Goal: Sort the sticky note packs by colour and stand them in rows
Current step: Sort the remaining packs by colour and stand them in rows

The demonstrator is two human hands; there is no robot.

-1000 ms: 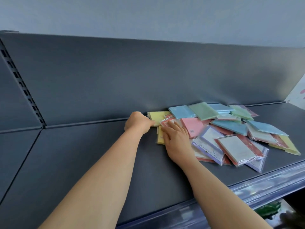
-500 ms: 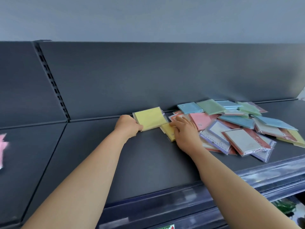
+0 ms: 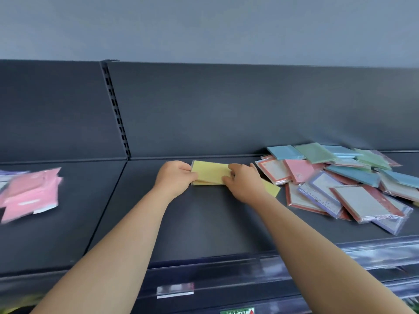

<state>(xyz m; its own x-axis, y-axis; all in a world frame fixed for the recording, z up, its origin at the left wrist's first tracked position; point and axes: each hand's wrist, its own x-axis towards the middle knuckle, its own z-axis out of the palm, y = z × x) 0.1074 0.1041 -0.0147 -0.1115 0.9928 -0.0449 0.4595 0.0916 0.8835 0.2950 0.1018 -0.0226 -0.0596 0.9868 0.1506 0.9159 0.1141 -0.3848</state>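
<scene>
Head view: both hands are on the yellow packs (image 3: 209, 172), which sit on the dark shelf (image 3: 204, 223) close to its back panel (image 3: 226, 109). Left hand (image 3: 173, 177) pinches the left edge of the yellow packs, fingers curled shut on it. Right hand (image 3: 243, 181) lies over their right end, fingers bent down on the top pack; looks like a grip. At least 2 yellow packs are stacked between the hands, lying flat, not upright. Another yellow pack (image 3: 272, 189) pokes out from under the right hand on its right side, flat on the shelf. Right of the right hand, just beside it, is the mixed pile (image 3: 340, 182): blue, green, pink, red-bordered and purple-bordered packs, overlapping and unsorted. Well to the left of the left hand, on the neighbouring shelf section, lie blurred pink packs (image 3: 29, 193). A slotted upright (image 3: 116, 109) divides the 2 back panels.
</scene>
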